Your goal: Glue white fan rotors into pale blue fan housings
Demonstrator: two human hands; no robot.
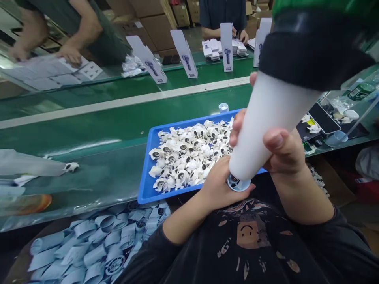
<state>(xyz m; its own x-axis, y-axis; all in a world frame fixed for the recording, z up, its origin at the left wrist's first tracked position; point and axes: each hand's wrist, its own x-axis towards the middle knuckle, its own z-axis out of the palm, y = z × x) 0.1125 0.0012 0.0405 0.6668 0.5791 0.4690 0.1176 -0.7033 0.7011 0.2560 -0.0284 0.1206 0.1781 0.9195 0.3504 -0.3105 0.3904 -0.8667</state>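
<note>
My left hand (pixel 216 184) is wrapped around a small light blue cylindrical fan housing (pixel 238 186), its open end tilted up. My right hand (pixel 286 152) grips a thick white cylinder (pixel 271 114), with a wide black collar (pixel 308 51) and a green part at its top. This cylinder slants down, and its rounded lower end reaches the mouth of the housing; whether it presses on anything inside is hidden. Just beyond my hands is a blue tray (pixel 144 169) heaped with small white fan impellers (pixel 183 157).
Light blue housings (pixel 97 240) fill a container at lower left. White printed boxes (pixel 184 55) stand along the green conveyor (pixel 118 106). Another housing (pixel 223 107) stands behind the tray. Two people work across the line. A black flat device (pixel 324 118) lies at right.
</note>
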